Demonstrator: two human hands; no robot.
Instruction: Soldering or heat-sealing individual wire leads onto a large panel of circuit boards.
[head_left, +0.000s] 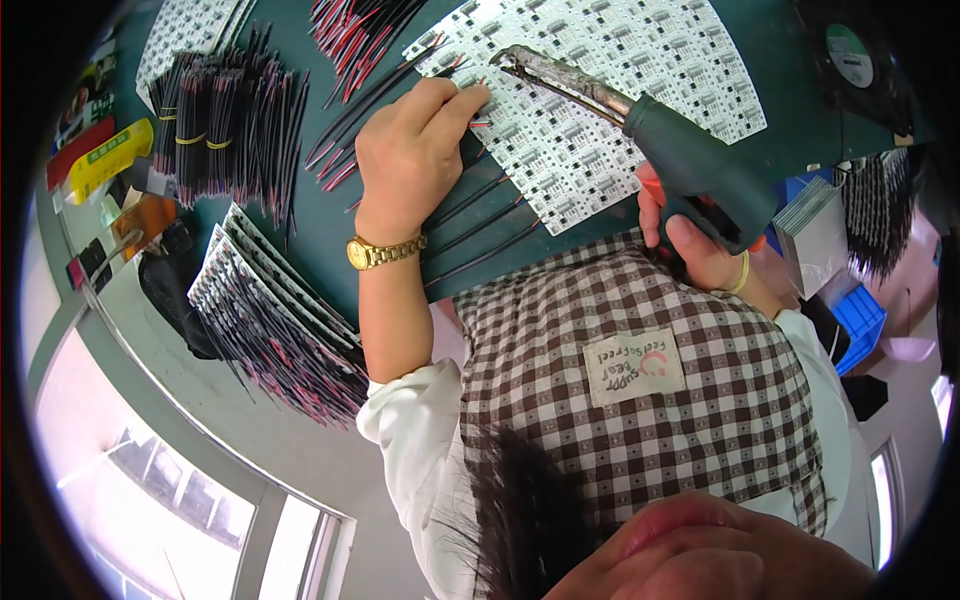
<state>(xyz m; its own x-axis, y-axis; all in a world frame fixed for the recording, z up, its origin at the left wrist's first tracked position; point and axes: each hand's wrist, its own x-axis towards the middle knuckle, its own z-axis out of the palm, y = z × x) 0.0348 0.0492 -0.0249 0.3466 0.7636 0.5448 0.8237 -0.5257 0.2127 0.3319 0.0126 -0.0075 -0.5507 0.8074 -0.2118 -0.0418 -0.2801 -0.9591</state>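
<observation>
My right hand (700,255) grips the handle of a dark green soldering gun (690,165). Its scorched metal tip reaches left over a white panel of small circuit boards (660,60). At the panel's left edge my left hand (410,150), with a gold watch at the wrist, has thumb and forefinger pinched together close to the tip. A thin wire appears to be between those fingers; its end is mostly hidden. Several black wires (478,237) stick out from the panel's lower left edge. More loose red and black wires (350,130) lie beside and beyond my left hand.
Bundles of black wires (205,140) tied with yellow bands lie at the far left, near another stack of white panels (195,30). Wired panels (270,310) overhang the table's left side. A black fan-like device (860,65) stands far right; a blue crate (862,325) sits below.
</observation>
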